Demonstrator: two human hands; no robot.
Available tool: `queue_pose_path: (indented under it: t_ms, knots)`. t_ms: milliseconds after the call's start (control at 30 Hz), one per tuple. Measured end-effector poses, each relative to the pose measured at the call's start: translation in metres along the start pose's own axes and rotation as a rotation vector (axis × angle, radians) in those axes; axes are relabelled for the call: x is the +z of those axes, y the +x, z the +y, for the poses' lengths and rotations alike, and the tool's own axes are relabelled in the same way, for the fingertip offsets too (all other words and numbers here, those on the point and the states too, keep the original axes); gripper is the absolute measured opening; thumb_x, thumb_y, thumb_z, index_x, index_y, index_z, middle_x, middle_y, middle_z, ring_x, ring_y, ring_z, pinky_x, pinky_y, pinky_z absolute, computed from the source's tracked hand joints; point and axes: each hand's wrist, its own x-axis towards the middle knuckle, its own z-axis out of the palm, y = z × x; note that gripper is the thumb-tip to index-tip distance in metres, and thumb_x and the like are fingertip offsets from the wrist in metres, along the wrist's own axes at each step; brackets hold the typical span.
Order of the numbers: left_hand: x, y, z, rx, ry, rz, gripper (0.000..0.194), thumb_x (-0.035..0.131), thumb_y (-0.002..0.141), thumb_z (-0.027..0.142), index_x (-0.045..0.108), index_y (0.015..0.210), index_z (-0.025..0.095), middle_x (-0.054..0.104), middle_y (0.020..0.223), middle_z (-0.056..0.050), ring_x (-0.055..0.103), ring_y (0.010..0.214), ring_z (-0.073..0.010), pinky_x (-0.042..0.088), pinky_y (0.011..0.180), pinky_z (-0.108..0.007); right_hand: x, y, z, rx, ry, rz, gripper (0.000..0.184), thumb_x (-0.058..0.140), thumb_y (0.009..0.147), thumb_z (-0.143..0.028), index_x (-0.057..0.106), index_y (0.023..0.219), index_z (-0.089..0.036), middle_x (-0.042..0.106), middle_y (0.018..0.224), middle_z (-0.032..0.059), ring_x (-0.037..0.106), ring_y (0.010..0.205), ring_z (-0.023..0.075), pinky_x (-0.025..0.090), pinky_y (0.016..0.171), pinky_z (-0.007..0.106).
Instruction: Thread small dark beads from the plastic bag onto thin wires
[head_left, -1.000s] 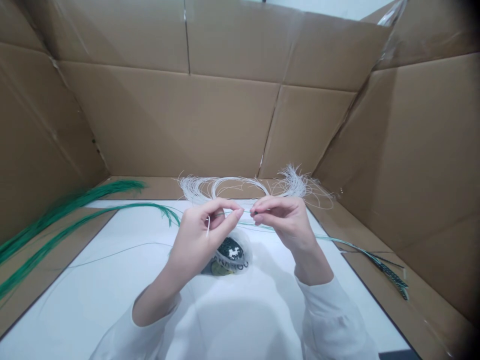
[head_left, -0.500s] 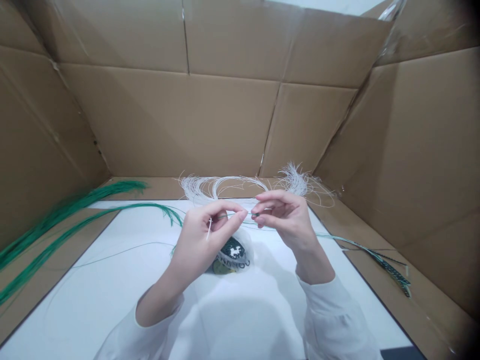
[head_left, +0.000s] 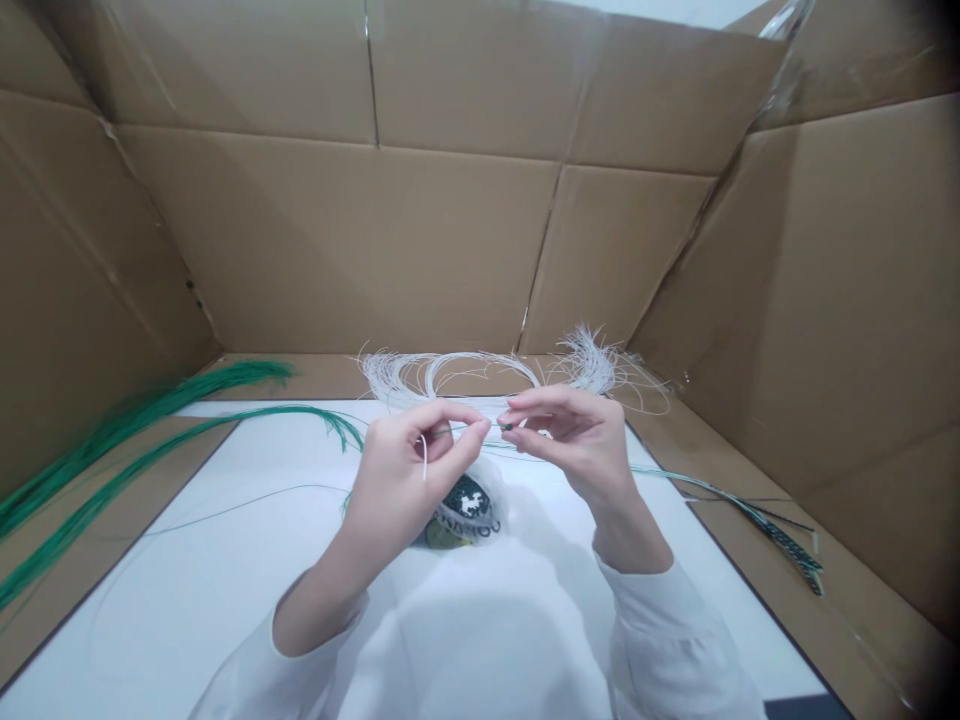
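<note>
My left hand (head_left: 405,470) is closed in a pinch, thumb against forefinger, on a thin cord whose white end (head_left: 425,458) sticks out behind the thumb. A stretch of green cord shows between its fingers. Facing it, my right hand (head_left: 581,437) pinches a tiny dark green piece (head_left: 507,427), too small to name surely. The fingertips of both hands are a short gap apart. Below them lies a clear plastic bag (head_left: 491,518) with small dark green and white pieces (head_left: 466,493) in it, partly covered by my left hand.
Bundles of green strands (head_left: 187,425) lie at the left. A loop of white strands (head_left: 450,370) rests along the back of the white table (head_left: 517,630). Cords with dark patterned ends (head_left: 795,550) hang over the right edge. Cardboard walls (head_left: 337,240) stand around the table.
My right hand has shifted slightly left, bringing the small dark green piece a little closer to the left fingertips. The white cord end at my left hand has tilted slightly.
</note>
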Motion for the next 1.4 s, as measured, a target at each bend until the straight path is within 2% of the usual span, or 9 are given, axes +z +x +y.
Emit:
queue_pose_path:
  t_ms: [200, 300, 400, 500, 633, 733, 1000, 1400]
  knots:
    - [0.002, 0.000, 0.002, -0.031, 0.085, 0.059, 0.014, 0.057, 0.073, 0.029, 0.064, 0.067, 0.017, 0.027, 0.045, 0.007, 0.028, 0.043, -0.0066, 0.023, 0.046, -0.022, 0.004, -0.002, -0.004, -0.196, -0.310, 0.050, 0.019, 0.067, 0.070, -0.014, 0.067, 0.085, -0.024, 0.070, 0.075, -0.0007, 0.064, 0.066, 0.0131, 0.052, 0.054, 0.024]
    - [0.003, 0.002, -0.002, -0.071, 0.106, 0.077, 0.013, 0.057, 0.071, 0.027, 0.064, 0.067, 0.017, 0.029, 0.046, 0.007, 0.029, 0.044, -0.0064, 0.023, 0.047, -0.021, 0.005, -0.004, -0.001, -0.230, -0.400, 0.028, 0.017, 0.063, 0.072, -0.013, 0.066, 0.086, -0.023, 0.071, 0.078, 0.0001, 0.064, 0.066, 0.0124, 0.052, 0.054, 0.023]
    - [0.006, 0.006, -0.017, -0.116, 0.060, 0.054, 0.014, 0.057, 0.071, 0.028, 0.063, 0.067, 0.017, 0.029, 0.046, 0.006, 0.029, 0.045, -0.0066, 0.023, 0.048, -0.021, 0.004, -0.014, 0.012, -0.135, -0.394, 0.021, 0.015, 0.063, 0.072, -0.015, 0.066, 0.085, -0.022, 0.071, 0.079, 0.0010, 0.064, 0.065, 0.0123, 0.052, 0.055, 0.023]
    - [0.015, 0.007, -0.046, -0.163, -0.099, -0.045, 0.019, 0.058, 0.071, 0.033, 0.063, 0.067, 0.015, 0.030, 0.046, 0.006, 0.027, 0.045, -0.0069, 0.021, 0.046, -0.021, 0.003, -0.030, 0.038, 0.034, -0.325, 0.056, 0.015, 0.065, 0.071, -0.018, 0.065, 0.085, -0.021, 0.071, 0.077, 0.0022, 0.066, 0.068, 0.0145, 0.052, 0.055, 0.023]
    - [0.032, 0.001, -0.084, -0.397, -0.410, -0.075, 0.023, 0.063, 0.064, 0.035, 0.057, 0.061, 0.014, 0.031, 0.044, 0.007, 0.022, 0.040, -0.0048, 0.014, 0.041, -0.020, 0.005, -0.048, 0.071, 0.211, -0.219, 0.135, 0.016, 0.068, 0.069, -0.024, 0.065, 0.084, -0.020, 0.071, 0.077, 0.0042, 0.066, 0.071, 0.0174, 0.051, 0.052, 0.024]
    - [0.042, -0.006, -0.099, -0.515, -0.578, -0.072, 0.027, 0.065, 0.061, 0.036, 0.049, 0.056, 0.015, 0.027, 0.040, 0.009, 0.018, 0.036, -0.0032, 0.010, 0.039, -0.019, 0.009, -0.055, 0.081, 0.265, -0.197, 0.124, 0.016, 0.069, 0.068, -0.025, 0.066, 0.083, -0.020, 0.071, 0.076, 0.0043, 0.066, 0.071, 0.0177, 0.051, 0.052, 0.024]
    - [0.052, -0.019, -0.107, -0.549, -0.627, -0.082, 0.029, 0.065, 0.060, 0.032, 0.043, 0.051, 0.015, 0.027, 0.039, 0.010, 0.020, 0.035, -0.0018, 0.011, 0.038, -0.018, 0.019, -0.066, 0.077, 0.273, -0.175, 0.092, 0.016, 0.070, 0.066, -0.023, 0.066, 0.081, -0.021, 0.071, 0.077, 0.0034, 0.066, 0.070, 0.0163, 0.050, 0.052, 0.022]
    - [0.044, -0.023, -0.094, -0.537, -0.667, -0.151, 0.027, 0.063, 0.064, 0.027, 0.042, 0.052, 0.015, 0.026, 0.041, 0.010, 0.018, 0.037, -0.0015, 0.010, 0.040, -0.019, 0.022, -0.068, 0.067, 0.264, -0.158, 0.110, 0.016, 0.070, 0.066, -0.021, 0.066, 0.081, -0.022, 0.071, 0.078, 0.0024, 0.066, 0.071, 0.0159, 0.050, 0.054, 0.023]
